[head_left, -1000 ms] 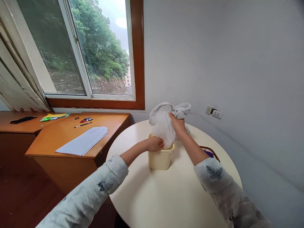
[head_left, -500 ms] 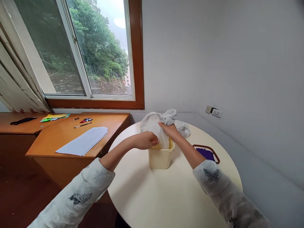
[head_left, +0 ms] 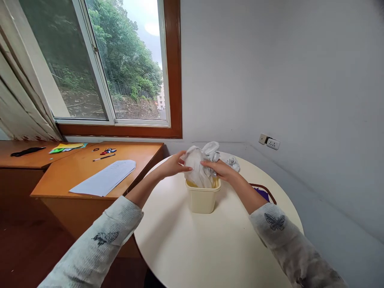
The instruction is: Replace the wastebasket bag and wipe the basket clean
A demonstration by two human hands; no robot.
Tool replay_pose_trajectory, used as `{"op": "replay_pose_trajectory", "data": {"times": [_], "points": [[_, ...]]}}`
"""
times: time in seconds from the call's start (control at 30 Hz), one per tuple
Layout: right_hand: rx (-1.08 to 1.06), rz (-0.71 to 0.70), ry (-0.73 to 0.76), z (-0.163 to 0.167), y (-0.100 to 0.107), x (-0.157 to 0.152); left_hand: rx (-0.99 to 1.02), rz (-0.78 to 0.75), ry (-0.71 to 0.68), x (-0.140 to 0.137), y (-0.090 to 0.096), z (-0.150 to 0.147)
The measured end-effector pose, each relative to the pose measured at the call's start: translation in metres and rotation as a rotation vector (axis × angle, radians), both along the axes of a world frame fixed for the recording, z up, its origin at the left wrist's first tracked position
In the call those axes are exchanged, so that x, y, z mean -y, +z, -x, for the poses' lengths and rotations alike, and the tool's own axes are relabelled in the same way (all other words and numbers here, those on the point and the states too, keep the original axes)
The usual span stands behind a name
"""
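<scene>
Between 9 and 10 o'clock from the cream bin, a stack of papers lies on the brown worktop. Moving right, the left hand sits around 10, cupped at the left edge of a white plastic bag, thumb and fingers apart; can't tell if it's actually pinching any film. The bag's at 12, lower end down in the bin's mouth, upper part bunched above the rim. I'd call that partway: bottom in, top and loop out, rim bare along the front. It's pretty crumpled, but its long axis looks roughly upright, loop end leaning toward 1. The bin stands upright on the round worktop. Right hand at 1, thumb and fingers closed on the bag. Another bunched bag at 2, something purple at 3.
</scene>
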State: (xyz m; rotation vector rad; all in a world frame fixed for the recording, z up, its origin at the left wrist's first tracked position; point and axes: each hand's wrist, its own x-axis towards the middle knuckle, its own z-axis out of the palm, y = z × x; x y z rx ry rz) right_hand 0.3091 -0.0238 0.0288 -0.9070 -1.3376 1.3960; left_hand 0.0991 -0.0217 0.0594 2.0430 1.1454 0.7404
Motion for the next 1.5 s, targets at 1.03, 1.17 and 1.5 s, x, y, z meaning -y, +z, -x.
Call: {"op": "replay_pose_trajectory", "data": {"times": [1.03, 1.17, 1.5], "points": [[-0.275, 0.167, -0.157, -0.109, -0.035, 0.044, 0.380, 0.082, 0.235, 0.076, -0.030, 0.036], [-0.232, 0.205, -0.191, -0.110, -0.073, 0.057, 0.297, 0.215, 0.230, 0.094, -0.075, 0.039], [0.222, -0.002, -0.166, -0.118, -0.079, 0.063, 0.090, 0.150, 0.278, 0.062, -0.060, 0.049]]}}
